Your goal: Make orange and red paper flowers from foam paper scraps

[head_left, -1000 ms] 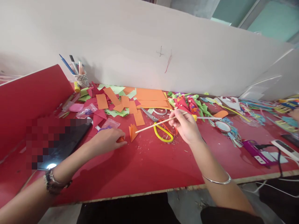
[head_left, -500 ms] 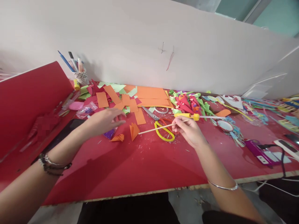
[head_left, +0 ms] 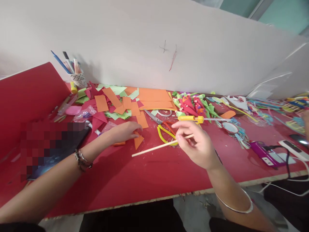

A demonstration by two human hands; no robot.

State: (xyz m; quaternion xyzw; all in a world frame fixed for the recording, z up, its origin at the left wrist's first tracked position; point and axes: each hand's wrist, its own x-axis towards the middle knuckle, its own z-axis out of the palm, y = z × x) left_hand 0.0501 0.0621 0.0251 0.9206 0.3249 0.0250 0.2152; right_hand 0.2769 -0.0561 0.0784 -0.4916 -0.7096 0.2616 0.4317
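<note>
My right hand [head_left: 194, 143] pinches a thin wooden stick [head_left: 154, 149] near its right end. The stick slants down to the left above the red table [head_left: 145, 180]. My left hand [head_left: 126, 132] has its thumb and fingers at the top of a folded orange paper piece [head_left: 138, 141]; its fingertips partly cover the paper. Another orange piece [head_left: 119, 143] shows just below the left hand, mostly hidden by it. Scissors [head_left: 166, 135] with yellow and red handles lie behind the stick. A screwdriver [head_left: 190, 119] with a yellow handle rests just beyond my right hand.
Orange paper strips [head_left: 101, 103] and larger orange sheets [head_left: 154, 95] lie along the wall. A heap of red and green paper pieces [head_left: 193, 104] sits beyond the screwdriver. A pen cup [head_left: 79, 79] stands back left; a purple power strip [head_left: 266, 154] lies at right.
My left hand has moved right and down onto the folded orange paper, which has shifted slightly. My right hand has brought the stick nearer to me, away from the paper.
</note>
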